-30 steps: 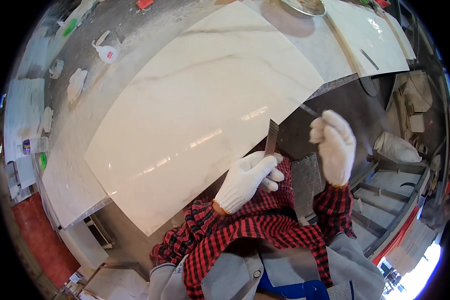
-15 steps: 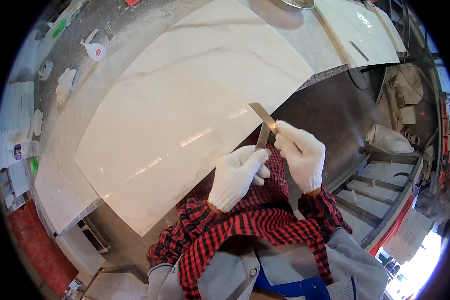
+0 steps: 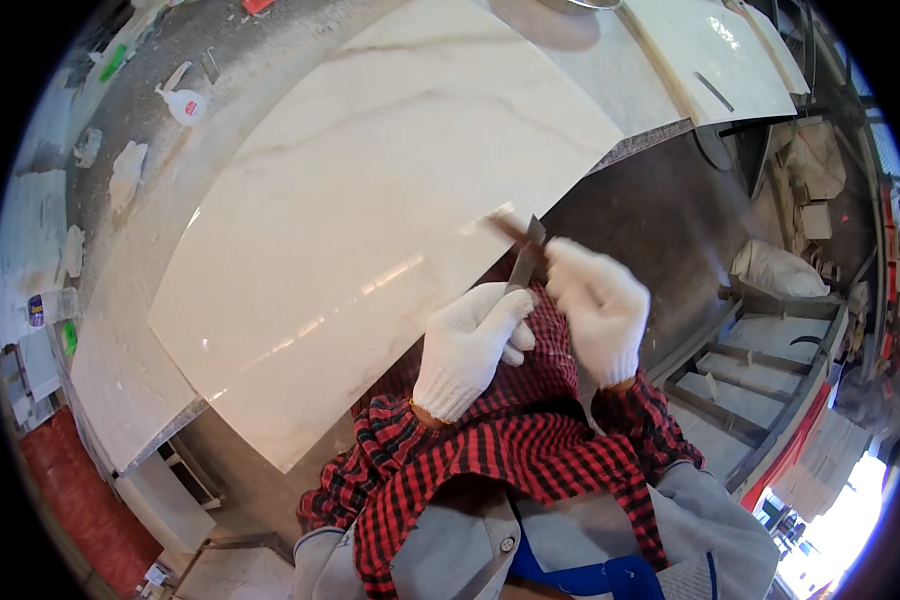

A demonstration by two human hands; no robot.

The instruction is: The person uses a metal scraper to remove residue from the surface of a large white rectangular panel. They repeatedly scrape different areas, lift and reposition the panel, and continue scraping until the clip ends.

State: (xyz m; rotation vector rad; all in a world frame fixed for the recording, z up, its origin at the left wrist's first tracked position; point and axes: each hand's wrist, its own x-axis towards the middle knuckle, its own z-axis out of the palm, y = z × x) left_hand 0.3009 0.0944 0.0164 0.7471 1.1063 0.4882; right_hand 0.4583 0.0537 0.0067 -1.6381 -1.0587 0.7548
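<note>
Both my hands wear white knit gloves and meet at the near edge of a large glossy white marble-look tile (image 3: 370, 200) that lies on a grey stone workbench (image 3: 120, 400). My left hand (image 3: 470, 345) grips a flat metal blade (image 3: 523, 262) standing upright from its fingers. My right hand (image 3: 600, 305) holds a second thin brownish blade (image 3: 510, 228) that crosses the tip of the first one. The two blades touch just over the tile's edge. My red checked sleeves come up from below.
A white plastic bottle (image 3: 183, 103), rags and small clutter lie on the bench's far left. Another white tile (image 3: 710, 55) rests at the far right. A round metal rim (image 3: 575, 5) sits at the top. Stacked slabs and a frame (image 3: 750, 360) are down on the right.
My right hand came in from the right, away from the blade, and took hold of a second blade. It now rubs across the tip of the blade in my left hand.
</note>
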